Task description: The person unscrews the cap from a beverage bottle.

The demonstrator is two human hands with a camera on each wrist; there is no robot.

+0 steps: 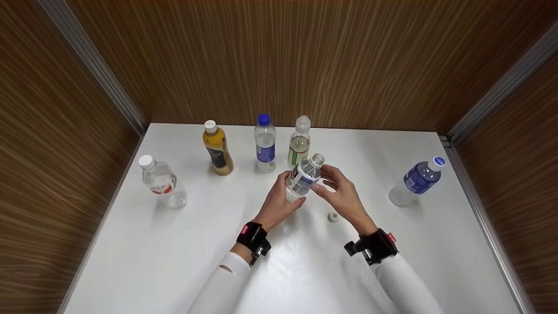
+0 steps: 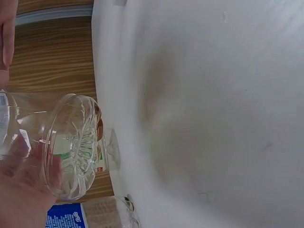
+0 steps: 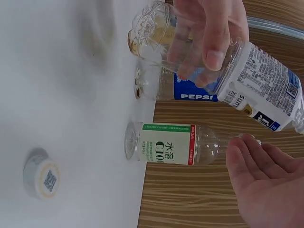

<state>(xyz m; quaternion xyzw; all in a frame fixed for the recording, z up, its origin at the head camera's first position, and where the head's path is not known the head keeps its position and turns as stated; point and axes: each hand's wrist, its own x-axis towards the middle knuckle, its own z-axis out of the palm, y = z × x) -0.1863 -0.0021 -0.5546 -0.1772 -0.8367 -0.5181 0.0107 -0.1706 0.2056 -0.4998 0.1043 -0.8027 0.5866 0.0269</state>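
My left hand (image 1: 281,198) grips a clear plastic bottle (image 1: 304,178) with a white and blue label, tilted above the table with its neck uncapped. In the left wrist view, fingers show through the clear wall near the ribbed base of the bottle (image 2: 73,142). Beside the label, my right hand (image 1: 344,194) is held with loosely bent fingers. The right wrist view shows these fingers (image 3: 259,159) apart from the bottle, with nothing between them. A white cap (image 1: 333,216) lies on the table below the right hand, a square code on its top (image 3: 49,180).
Behind the held bottle stand a green-labelled bottle (image 1: 300,144) and a blue-capped Pepsi bottle (image 1: 265,146). To the left are a yellow-brown bottle (image 1: 218,150) and a white-capped clear bottle (image 1: 163,183). A blue-labelled bottle (image 1: 416,181) stands right. Wooden panels (image 1: 279,65) enclose the white table (image 1: 144,261).
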